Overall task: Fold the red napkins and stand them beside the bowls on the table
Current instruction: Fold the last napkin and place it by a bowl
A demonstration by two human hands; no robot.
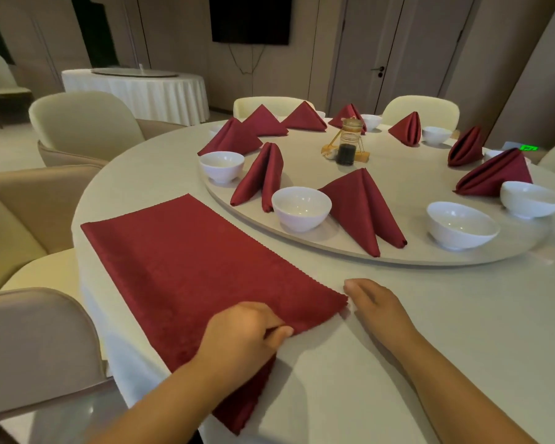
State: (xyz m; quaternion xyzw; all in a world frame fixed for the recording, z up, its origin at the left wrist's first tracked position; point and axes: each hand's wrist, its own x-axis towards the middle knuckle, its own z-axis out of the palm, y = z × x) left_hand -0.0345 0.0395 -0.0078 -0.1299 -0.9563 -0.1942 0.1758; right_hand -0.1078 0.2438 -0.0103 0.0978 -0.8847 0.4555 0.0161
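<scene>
Several folded napkins (364, 209) stand beside bowls (301, 208) upper right. One flat napkin (186, 270) lies lower left, unfolded; left hand (244, 331) pinches its near edge, right hand (374, 304) loosely spread by its corner.

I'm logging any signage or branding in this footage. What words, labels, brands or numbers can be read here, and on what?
No text can be read in this view.
Green lit sign low at the far right: glowing, but too small and blurred to read.
Glass jar at the table's centre: no legible label.
Dark wall screen: blank.
Bowls and red napkin: no markings seen.
</scene>
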